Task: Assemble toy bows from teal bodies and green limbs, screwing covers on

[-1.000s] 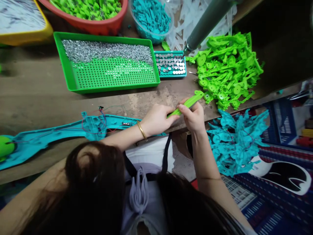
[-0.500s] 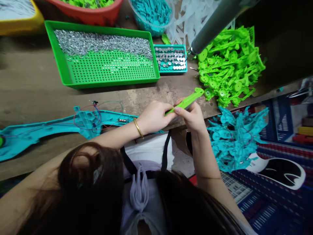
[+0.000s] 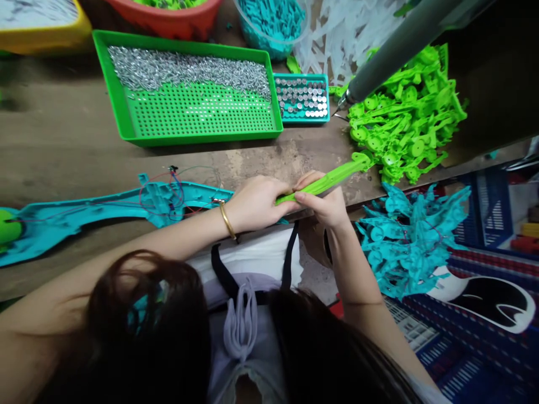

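Note:
A long, narrow lime-green plastic part [image 3: 330,178] slants up to the right between my hands, over the table's front edge. Its lower left end is pinched in my left hand [image 3: 263,201], partly hidden by the fingers. My right hand [image 3: 323,196] grips it near the middle, thumb on the near side and fingers beyond. A greyish strip shows along its underside; I cannot make out what that is. Left of my left hand lies a long turquoise plastic shell [image 3: 109,203] with thin red and blue wires, partly covered by my forearm.
Behind my hands sit a green perforated tray [image 3: 197,137] of small metal pins and a turquoise tray [image 3: 303,119] of button cells. A grey electric screwdriver [image 3: 387,53] hangs at right, above piled lime-green parts [image 3: 408,120]. Turquoise parts [image 3: 408,241] are heaped lower right.
The green part now reaches farther right, and more of its length shows between my hands. My left hand has shifted slightly left along it. The whole view has moved a little.

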`<state>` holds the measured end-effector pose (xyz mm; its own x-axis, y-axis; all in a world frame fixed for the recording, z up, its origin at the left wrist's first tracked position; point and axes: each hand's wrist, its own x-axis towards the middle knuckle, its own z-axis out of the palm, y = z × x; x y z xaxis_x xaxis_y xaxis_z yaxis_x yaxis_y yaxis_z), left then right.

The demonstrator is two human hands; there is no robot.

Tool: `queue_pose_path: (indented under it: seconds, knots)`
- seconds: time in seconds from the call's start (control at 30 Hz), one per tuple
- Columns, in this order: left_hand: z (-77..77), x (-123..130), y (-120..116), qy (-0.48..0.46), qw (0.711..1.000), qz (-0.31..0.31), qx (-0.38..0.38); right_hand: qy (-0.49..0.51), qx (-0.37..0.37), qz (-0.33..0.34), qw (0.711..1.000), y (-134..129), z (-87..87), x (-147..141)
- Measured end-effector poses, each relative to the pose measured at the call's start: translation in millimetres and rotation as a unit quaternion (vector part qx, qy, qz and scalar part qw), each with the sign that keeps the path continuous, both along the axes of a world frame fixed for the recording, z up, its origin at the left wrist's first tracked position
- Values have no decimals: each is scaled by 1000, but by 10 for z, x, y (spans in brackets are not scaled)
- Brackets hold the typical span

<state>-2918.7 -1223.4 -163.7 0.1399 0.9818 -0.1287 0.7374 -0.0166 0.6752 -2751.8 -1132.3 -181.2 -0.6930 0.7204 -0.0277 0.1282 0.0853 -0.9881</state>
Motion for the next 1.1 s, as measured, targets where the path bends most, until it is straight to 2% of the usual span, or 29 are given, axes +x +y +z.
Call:
queue_pose_path:
  seconds: [0.13,0.23,0.33,0.53,0.73,0.93,1.1]
  knots:
    - [112,-124,-19,94,994,-25,-50,3,11,0,1000,30,5,27]
    - [186,-176,-53,112,989,-39,-84,29,-58,-16,998,-31,-66,51]
    - [192,-157,-92,113,992,-31,-53,55,-114,-12,992,-133,-176,60]
    - [145,-103,-157,117,993,-16,-13,50,-88,-14,995,-258,-257,37]
    - [161,-73,-167,144,989,-17,1,50,-5,-50,997,-297,-242,-24]
    - [303,-119,-148,206,976,-11,-72,69,-7,-19,997,-211,-156,58]
    - [406,-141,-133,217,974,-22,-62,130,-53,-42,989,-318,-293,42]
